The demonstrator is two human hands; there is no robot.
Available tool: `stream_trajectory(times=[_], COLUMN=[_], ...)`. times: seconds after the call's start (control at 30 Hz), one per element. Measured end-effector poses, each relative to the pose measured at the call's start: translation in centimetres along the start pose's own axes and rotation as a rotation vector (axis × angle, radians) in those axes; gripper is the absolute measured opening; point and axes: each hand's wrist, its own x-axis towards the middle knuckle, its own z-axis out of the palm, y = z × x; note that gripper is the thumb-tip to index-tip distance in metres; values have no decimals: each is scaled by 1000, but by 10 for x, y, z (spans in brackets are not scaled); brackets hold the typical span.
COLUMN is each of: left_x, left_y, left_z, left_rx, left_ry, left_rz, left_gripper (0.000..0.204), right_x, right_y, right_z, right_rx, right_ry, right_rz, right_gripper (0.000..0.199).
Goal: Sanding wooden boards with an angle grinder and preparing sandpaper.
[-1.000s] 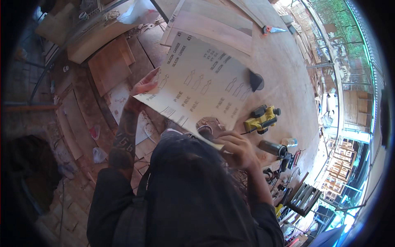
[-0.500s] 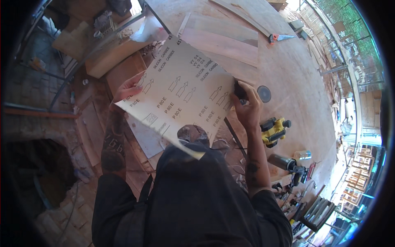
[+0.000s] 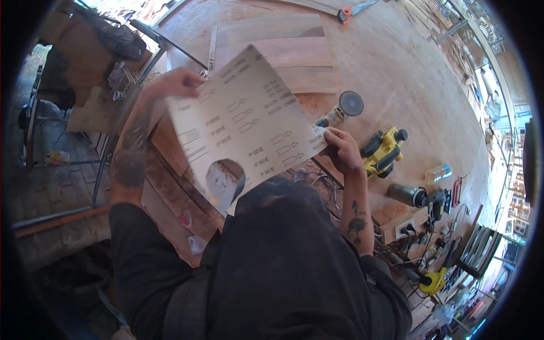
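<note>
A large pale sheet of sandpaper [image 3: 249, 127], its printed backing facing me, tilts in front of my body. Near its lower edge is a round cut-out, and the boards below show through. My right hand [image 3: 343, 152] pinches the sheet's right corner between thumb and fingers. At the sheet's upper left edge is my left hand [image 3: 173, 85], smeared by motion. Whether its fingers grip the paper or only lie near it cannot be made out. Just past the right hand lies a power tool with a round grey disc [image 3: 351, 103], beside a yellow and black power tool [image 3: 385, 151].
Wooden panels [image 3: 300, 51] lie on the table ahead. A handsaw [image 3: 356, 11] with an orange handle is at the far edge. To the right are a metal flask [image 3: 403, 194], a clear bottle [image 3: 437, 173] and plugged-in cables [image 3: 409, 229]. A metal frame [image 3: 102, 153] stands at left.
The sheet has turned and its cut-out now shows more fully. My left hand has moved up and outward along the sheet's edge. The right hand has lowered slightly, still holding its corner.
</note>
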Motion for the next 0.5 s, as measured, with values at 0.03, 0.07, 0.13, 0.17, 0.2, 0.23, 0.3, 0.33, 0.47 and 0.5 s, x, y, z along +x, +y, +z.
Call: stream_trajectory(times=[0.03, 0.07, 0.13, 0.17, 0.2, 0.23, 0.3, 0.33, 0.47, 0.5], left_x=[30, 62, 123, 154, 187, 217, 273, 302, 365, 362], left_y=[-2, -3, -5, -6, -6, -8, -16, -20, -48, -58], left_z=[-5, -5, 2, 7, 14, 19, 36, 47, 103, 118], left_rx=[110, 208, 362, 355, 372, 378, 374, 321, 23, -74], left_ry=[-20, -23, -11, -58, -103, -130, -91, 27, 293, 380], left_rz=[11, 19, 178, 182, 216, 298, 393, 516, 579, 476], left_gripper=[48, 48, 50, 50, 50, 50, 50, 50, 49, 50], right_x=[-4, -8, -18, -24, -28, -32, -42, -46, -42, -42], right_y=[8, 16, 19, 19, 17, 15, 7, 5, 15, 22], right_z=[1, 4, 5, 7, 9, 12, 18, 23, 64, 79], right_rx=[-47, -77, -172, -228, -271, -254, -385, -497, -501, -487], right_ry=[135, 249, 374, 474, 605, 652, 779, 836, 1172, 1252], right_rz=[-41, -110, -95, -158, -225, -292, -325, -387, -516, -526], right_gripper=[30, 30, 28, 27, 26, 24, 24, 23, 21, 21])
